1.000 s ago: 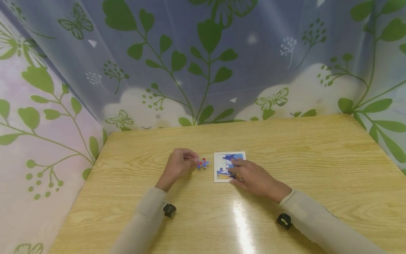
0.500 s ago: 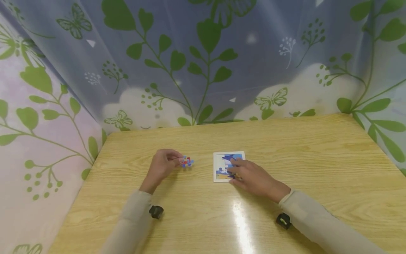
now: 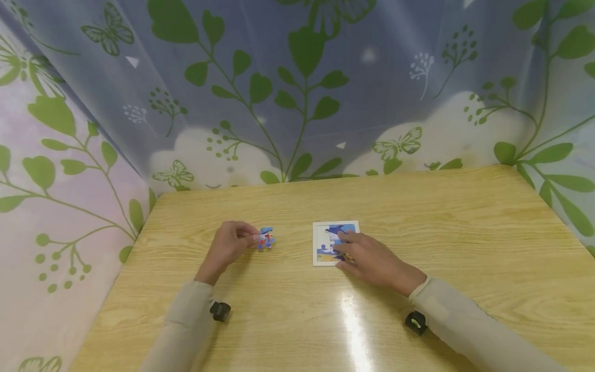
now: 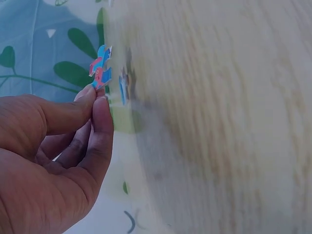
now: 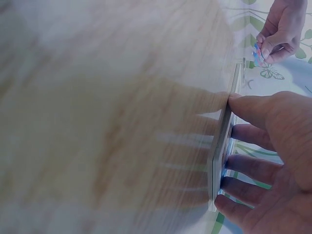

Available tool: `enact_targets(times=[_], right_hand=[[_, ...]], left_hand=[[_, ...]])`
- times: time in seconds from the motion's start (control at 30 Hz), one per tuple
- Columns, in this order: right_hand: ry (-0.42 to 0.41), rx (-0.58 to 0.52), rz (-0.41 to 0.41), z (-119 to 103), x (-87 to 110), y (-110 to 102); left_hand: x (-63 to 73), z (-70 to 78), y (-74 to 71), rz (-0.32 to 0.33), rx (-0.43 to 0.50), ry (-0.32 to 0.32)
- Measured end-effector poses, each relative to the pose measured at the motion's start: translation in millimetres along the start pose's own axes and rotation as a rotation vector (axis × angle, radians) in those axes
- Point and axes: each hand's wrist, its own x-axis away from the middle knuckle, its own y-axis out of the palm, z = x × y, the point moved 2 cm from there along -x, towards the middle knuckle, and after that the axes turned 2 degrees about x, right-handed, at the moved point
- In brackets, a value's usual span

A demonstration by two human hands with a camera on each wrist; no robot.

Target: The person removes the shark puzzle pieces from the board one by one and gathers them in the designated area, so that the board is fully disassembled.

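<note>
My left hand (image 3: 228,243) pinches a small jigsaw piece (image 3: 266,240) in blue, red and white between thumb and fingertips, left of the puzzle. Up close in the left wrist view, this piece (image 4: 101,68) stands on edge above the fingertips. My right hand (image 3: 372,258) rests on a square white-framed jigsaw puzzle (image 3: 322,235), fingers spread over its right part and thumb at the front edge. Blue, white and yellow picture parts show on the right and along the bottom; the upper left is bare white. Some of the picture is hidden under the fingers.
The light wooden table (image 3: 288,310) is glossy, with a bright reflection in front of the puzzle. A leaf-and-butterfly patterned curtain (image 3: 260,103) hangs behind and to the sides. A small black device (image 3: 220,311) sits at the left wrist, another (image 3: 416,322) at the right.
My left hand has moved left with the piece, away from the puzzle, and the piece now shows a different side or angle. The right hand has stayed on the puzzle.
</note>
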Motion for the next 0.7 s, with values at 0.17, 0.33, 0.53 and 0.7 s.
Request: enact_targets(times=[0.17, 0.33, 0.53, 0.7], right_hand=[[0.0, -0.004, 0.003, 0.5, -0.2, 0.1], [0.007, -0.006, 0.002, 0.4, 0.0, -0.3], [0.009, -0.006, 0.005, 0.0, 0.3, -1.0], [0.009, -0.01, 0.003, 0.1, 0.5, -0.3]], left_hand=[[0.3, -2.5, -0.5, -0.019, -0.044, -0.003], [-0.7, -2.6, 0.9, -0.026, -0.109, -0.008], [-1.6, -3.4, 4.2, -0.018, -0.147, -0.001], [-2.1, -4.4, 6.1, -0.017, -0.163, -0.012]])
